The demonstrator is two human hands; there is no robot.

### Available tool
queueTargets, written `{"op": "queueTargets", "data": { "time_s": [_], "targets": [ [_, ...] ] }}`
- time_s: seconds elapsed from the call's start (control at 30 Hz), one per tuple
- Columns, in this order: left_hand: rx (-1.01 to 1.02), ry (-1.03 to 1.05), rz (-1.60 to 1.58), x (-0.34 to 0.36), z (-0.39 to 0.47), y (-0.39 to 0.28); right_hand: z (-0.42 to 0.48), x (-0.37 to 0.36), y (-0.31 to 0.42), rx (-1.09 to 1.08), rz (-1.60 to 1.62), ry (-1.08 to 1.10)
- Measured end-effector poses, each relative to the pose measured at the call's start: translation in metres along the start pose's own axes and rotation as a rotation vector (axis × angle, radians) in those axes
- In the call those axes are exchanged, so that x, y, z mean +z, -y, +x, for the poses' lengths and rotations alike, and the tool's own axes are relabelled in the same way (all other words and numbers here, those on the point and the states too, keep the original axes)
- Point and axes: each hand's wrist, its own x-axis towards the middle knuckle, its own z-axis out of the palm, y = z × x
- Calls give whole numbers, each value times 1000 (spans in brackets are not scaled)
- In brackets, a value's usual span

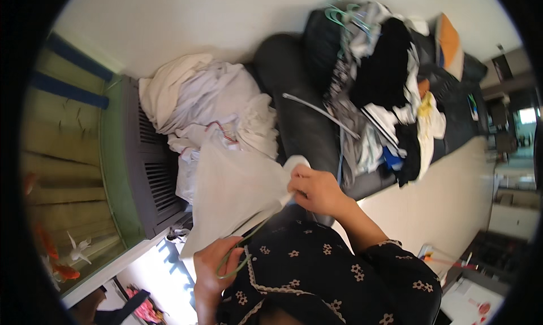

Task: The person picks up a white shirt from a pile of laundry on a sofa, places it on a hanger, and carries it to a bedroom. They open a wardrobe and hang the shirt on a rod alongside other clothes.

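My left hand (pixel 214 259) grips a thin green clothes hanger (pixel 258 227) near its looped end. From there the hanger runs up to the white garment (pixel 237 185), where its far part is hidden by the cloth. My right hand (pixel 318 190) pinches a gathered upper corner of this garment between thumb and fingers. The cloth hangs spread between both hands, in front of my black floral top (pixel 305 257). Just beyond it, a heap of white and cream laundry (pixel 220 87) lies beside the sofa arm, with a red-trimmed piece (pixel 216 128) near its front.
A black leather sofa (pixel 292 70) carries piled clothes (pixel 382 66), green hangers (pixel 337 15) and an orange cushion (pixel 449 45). A grey rod (pixel 320 115) lies across its arm. To the left stand a fish tank (pixel 68 189) and a grey louvred cabinet (pixel 148 164). Pale floor (pixel 449 198) stretches right.
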Motion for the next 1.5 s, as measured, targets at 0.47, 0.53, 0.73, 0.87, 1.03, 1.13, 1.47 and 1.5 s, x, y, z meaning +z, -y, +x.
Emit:
{"op": "queueTargets", "data": {
  "time_s": [0.47, 0.53, 0.73, 0.87, 1.03, 1.13, 1.47, 1.5],
  "targets": [
    [50, -438, -207, -96, -276, -10, -285, 16, 65, 682, 1322, -798],
    [49, -233, -193, -91, -282, -22, -313, 4, 71, 672, 1394, -863],
    [-57, 37, -214, 1, -266, -45, -403, -28, 70, 618, 1412, -1040],
    [98, 229, -170, 105, -225, -109, -505, -49, 46, 555, 1323, -1347],
    [-102, 280, -9, 226, -196, -179, -625, -84, -31, 358, 1581, -1679],
    [25, 240, -89, 301, -174, -221, -671, -100, -84, 572, 1788, -1661],
    [-116, 473, -202, 446, -128, -336, -743, -156, -140, 882, 945, -1179],
    [-111, 480, -218, 460, -121, -342, -747, -166, -146, 879, 902, -1168]
  ]
}}
